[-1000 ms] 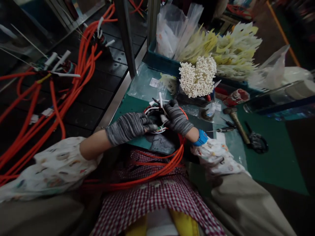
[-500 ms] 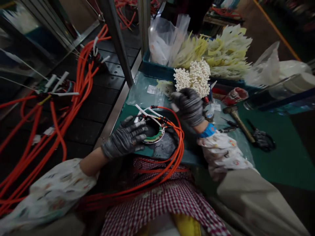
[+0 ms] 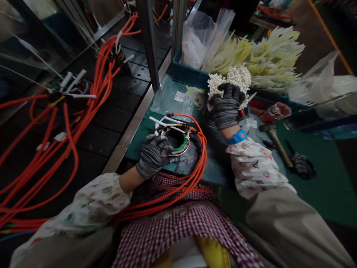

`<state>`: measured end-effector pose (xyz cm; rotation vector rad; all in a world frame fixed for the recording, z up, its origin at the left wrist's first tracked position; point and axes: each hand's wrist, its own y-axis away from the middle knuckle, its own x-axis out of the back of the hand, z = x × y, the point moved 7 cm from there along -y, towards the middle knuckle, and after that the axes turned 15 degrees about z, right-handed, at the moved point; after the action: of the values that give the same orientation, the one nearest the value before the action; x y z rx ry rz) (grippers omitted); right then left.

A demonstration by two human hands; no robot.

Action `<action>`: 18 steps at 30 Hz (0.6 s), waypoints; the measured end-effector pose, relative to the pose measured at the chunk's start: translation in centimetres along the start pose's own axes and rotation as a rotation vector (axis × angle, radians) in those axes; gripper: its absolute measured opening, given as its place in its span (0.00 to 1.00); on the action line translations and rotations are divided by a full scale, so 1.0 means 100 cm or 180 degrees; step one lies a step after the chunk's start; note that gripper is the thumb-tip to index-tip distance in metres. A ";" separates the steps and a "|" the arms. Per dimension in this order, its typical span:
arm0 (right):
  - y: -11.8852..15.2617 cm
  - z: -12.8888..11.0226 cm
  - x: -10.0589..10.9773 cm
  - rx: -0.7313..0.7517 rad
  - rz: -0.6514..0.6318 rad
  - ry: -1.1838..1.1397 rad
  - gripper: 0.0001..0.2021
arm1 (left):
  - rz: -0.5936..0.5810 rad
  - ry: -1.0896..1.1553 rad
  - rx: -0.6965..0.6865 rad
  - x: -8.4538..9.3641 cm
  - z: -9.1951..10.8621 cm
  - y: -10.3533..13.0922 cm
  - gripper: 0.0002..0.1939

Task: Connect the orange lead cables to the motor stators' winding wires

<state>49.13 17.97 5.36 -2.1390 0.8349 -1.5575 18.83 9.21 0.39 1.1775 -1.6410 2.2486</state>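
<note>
In front of me lies a ring-shaped motor stator [image 3: 182,146] with green inside its ring, white sleeves and orange lead wires [image 3: 205,149]. My left hand [image 3: 154,154], in a grey striped glove, is closed on the stator's left edge, fingers bent over the rim. Further back stands a bundle of thin white tubes [image 3: 240,76], their round ends facing up. My right hand [image 3: 226,106], gloved alike, has its bent fingers over the front of this bundle. Its fingertips are partly hidden among the tube ends.
Behind the tubes, a teal tray [image 3: 188,70] holds yellowish-white film pieces [image 3: 273,56] and plastic bags. To the right lie a hammer [image 3: 279,145], black-handled scissors [image 3: 304,165] and a red wrapped roll [image 3: 275,112]. Orange cable bundles [image 3: 104,74] hang at left beside a metal post [image 3: 150,44].
My left hand has moved right and closed from spread fingers onto the stator's edge. My right hand has gone from a fist before the white tubes to reaching over them. The view has shifted slightly.
</note>
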 end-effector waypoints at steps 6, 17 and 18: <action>0.009 -0.004 0.040 0.0061 0.0219 -0.0459 0.07 | 0.0029 0.0237 -0.0248 -0.002 -0.012 0.000 0.16; 0.114 -0.070 0.112 -0.0940 0.0623 -0.2256 0.15 | -0.0292 0.0384 -0.0059 -0.010 -0.016 0.008 0.17; 0.124 -0.071 0.104 -0.1037 0.0584 -0.2289 0.14 | -0.0269 0.0343 -0.0085 -0.009 -0.015 0.006 0.17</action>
<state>41.62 2.17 7.82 -2.4935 1.0152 -0.5001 18.35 10.48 -0.81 1.0781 -1.5468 2.1912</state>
